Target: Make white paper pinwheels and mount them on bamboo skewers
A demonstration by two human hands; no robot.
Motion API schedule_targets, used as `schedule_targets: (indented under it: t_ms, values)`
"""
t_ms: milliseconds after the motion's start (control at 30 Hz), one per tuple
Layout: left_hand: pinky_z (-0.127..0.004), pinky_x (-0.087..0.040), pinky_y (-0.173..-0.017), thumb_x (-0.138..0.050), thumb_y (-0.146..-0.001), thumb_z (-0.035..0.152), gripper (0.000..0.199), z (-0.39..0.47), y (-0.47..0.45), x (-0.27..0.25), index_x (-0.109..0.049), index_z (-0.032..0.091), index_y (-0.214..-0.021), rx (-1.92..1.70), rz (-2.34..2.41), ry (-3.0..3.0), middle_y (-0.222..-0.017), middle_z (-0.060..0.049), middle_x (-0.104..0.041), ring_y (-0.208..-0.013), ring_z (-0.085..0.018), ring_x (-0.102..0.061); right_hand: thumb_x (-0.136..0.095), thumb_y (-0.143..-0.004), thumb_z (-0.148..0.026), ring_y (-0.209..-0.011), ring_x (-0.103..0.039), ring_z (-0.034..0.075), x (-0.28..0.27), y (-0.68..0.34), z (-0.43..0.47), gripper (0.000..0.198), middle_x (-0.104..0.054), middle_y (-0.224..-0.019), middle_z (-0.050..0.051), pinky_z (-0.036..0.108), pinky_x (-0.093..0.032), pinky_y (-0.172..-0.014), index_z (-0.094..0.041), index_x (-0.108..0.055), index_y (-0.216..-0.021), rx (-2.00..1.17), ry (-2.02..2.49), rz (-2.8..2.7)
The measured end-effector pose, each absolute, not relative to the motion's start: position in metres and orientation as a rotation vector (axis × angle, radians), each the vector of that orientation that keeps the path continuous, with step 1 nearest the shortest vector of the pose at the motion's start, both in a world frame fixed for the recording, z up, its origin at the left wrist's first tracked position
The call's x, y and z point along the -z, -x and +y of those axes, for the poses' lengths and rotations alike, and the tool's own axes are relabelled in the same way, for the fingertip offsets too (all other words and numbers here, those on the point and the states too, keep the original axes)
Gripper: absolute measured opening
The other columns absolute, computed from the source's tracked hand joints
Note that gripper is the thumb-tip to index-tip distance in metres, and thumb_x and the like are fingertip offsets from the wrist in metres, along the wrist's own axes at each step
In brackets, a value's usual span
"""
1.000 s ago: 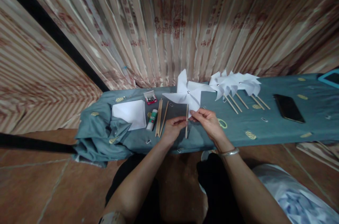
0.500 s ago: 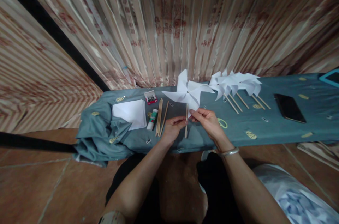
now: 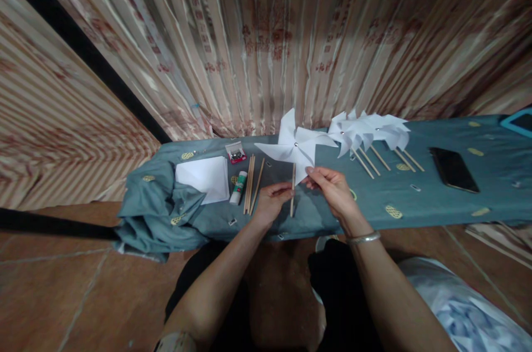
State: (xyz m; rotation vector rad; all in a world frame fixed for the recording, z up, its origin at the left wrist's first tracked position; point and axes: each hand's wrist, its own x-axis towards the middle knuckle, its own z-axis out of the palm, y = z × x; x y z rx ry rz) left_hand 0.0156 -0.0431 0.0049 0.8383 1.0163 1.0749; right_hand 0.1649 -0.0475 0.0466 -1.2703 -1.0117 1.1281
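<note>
A white paper pinwheel [image 3: 286,144] with a shiny pin at its centre stands upright before me on a thin wooden stick [image 3: 292,207]. My left hand [image 3: 272,202] is closed, thumb and fingertips pinching that stick below the blades. At the lower blade, my right hand [image 3: 332,188] has its thumb on the paper's right edge and its fingers curled under. To the right lie several finished-looking white pinwheels [image 3: 369,133], overlapping, their sticks pointing toward me. Left of my left hand are several loose wooden sticks [image 3: 250,185] and a green and white glue stick [image 3: 238,188].
A small open box of pins [image 3: 236,153] and a stack of white paper [image 3: 205,177] lie at the left. A black phone [image 3: 454,169] rests at the right on the green cloth [image 3: 419,205]. Behind hangs a striped curtain [image 3: 270,36]; a plastic bag [image 3: 469,307] stands lower right.
My right hand has shifted slightly right and turned with the lower blade's tip, which now angles further to the right of the stick. My left hand keeps its place on the stick.
</note>
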Motion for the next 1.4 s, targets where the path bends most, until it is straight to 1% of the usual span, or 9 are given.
schedule_targets:
  t_ms: [367,567,733,833,933,1000,1167,1400]
  values:
    - [-0.034,-0.051,-0.083,-0.087,-0.047,0.034,0.032,-0.0443,-0.0139,-0.0069,-0.077,0.019,-0.073,-1.072,1.003,-0.849,-0.077,-0.003,-0.075,-0.076,-0.019,-0.066,-0.082,-0.056,-0.054,-0.052,-0.051,0.009,-0.0505,-0.1664,-0.0496,0.037,-0.066,-0.056,0.002,0.023,-0.04,-0.054,-0.019,-0.07,-0.056,-1.214,1.217,-0.902]
    - [-0.032,-0.05,-0.082,-0.088,-0.043,0.032,0.033,-0.0442,-0.0155,-0.0074,-0.077,0.018,-0.07,-1.087,0.998,-0.808,-0.074,-0.002,-0.075,-0.072,-0.017,-0.064,-0.083,-0.055,-0.055,-0.052,-0.052,0.009,-0.0527,-0.1638,-0.0499,0.038,-0.067,-0.058,0.002,0.022,-0.041,-0.055,-0.019,-0.071,-0.058,-1.26,1.225,-0.896]
    - [-0.033,-0.051,-0.083,-0.088,-0.044,0.033,0.034,-0.0454,-0.0151,-0.0081,-0.077,0.018,-0.072,-1.056,1.015,-0.837,-0.075,-0.003,-0.075,-0.074,-0.018,-0.065,-0.086,-0.05,-0.055,-0.051,-0.053,0.008,-0.0515,-0.1682,-0.0473,0.041,-0.063,-0.054,-0.002,0.021,-0.042,-0.052,-0.019,-0.071,-0.062,-1.212,1.232,-0.853]
    - [-0.033,-0.051,-0.084,-0.087,-0.045,0.033,0.034,-0.0471,-0.0152,-0.0078,-0.077,0.017,-0.073,-1.04,1.011,-0.851,-0.076,-0.003,-0.075,-0.074,-0.018,-0.066,-0.086,-0.051,-0.056,-0.05,-0.053,0.008,-0.0502,-0.1713,-0.045,0.042,-0.061,-0.053,-0.003,0.019,-0.043,-0.049,-0.019,-0.067,-0.06,-1.224,1.18,-0.76]
    - [-0.033,-0.051,-0.084,-0.088,-0.044,0.032,0.033,-0.0489,-0.016,-0.0069,-0.077,0.018,-0.072,-1.017,0.985,-0.837,-0.075,-0.003,-0.075,-0.073,-0.017,-0.066,-0.088,-0.05,-0.052,-0.048,-0.053,0.006,-0.0495,-0.1727,-0.0428,0.041,-0.061,-0.053,-0.005,0.017,-0.043,-0.046,-0.019,-0.065,-0.06,-1.274,1.102,-0.627]
    - [-0.033,-0.051,-0.084,-0.088,-0.044,0.031,0.032,-0.0497,-0.0163,-0.0062,-0.077,0.018,-0.072,-1.005,0.975,-0.826,-0.074,-0.003,-0.075,-0.072,-0.016,-0.065,-0.089,-0.049,-0.049,-0.049,-0.055,0.006,-0.0493,-0.1727,-0.0421,0.04,-0.062,-0.054,-0.005,0.016,-0.045,-0.047,-0.02,-0.065,-0.062,-1.321,1.073,-0.576]
    - [-0.033,-0.05,-0.085,-0.089,-0.045,0.031,0.034,-0.0499,-0.0167,-0.0046,-0.078,0.017,-0.074,-0.995,0.959,-0.828,-0.075,-0.004,-0.075,-0.072,-0.016,-0.066,-0.09,-0.052,-0.043,-0.054,-0.062,0.011,-0.0484,-0.1722,-0.0419,0.036,-0.07,-0.061,-0.002,0.02,-0.05,-0.051,-0.02,-0.069,-0.07,-1.361,1.07,-0.583]
    - [-0.03,-0.05,-0.081,-0.089,-0.043,0.029,0.034,-0.0493,-0.0176,-0.0037,-0.077,0.017,-0.072,-0.997,0.957,-0.795,-0.072,-0.002,-0.074,-0.068,-0.014,-0.064,-0.09,-0.052,-0.039,-0.054,-0.064,0.012,-0.0475,-0.1732,-0.0409,0.033,-0.074,-0.066,0.001,0.022,-0.052,-0.052,-0.02,-0.07,-0.071,-1.361,1.062,-0.552]
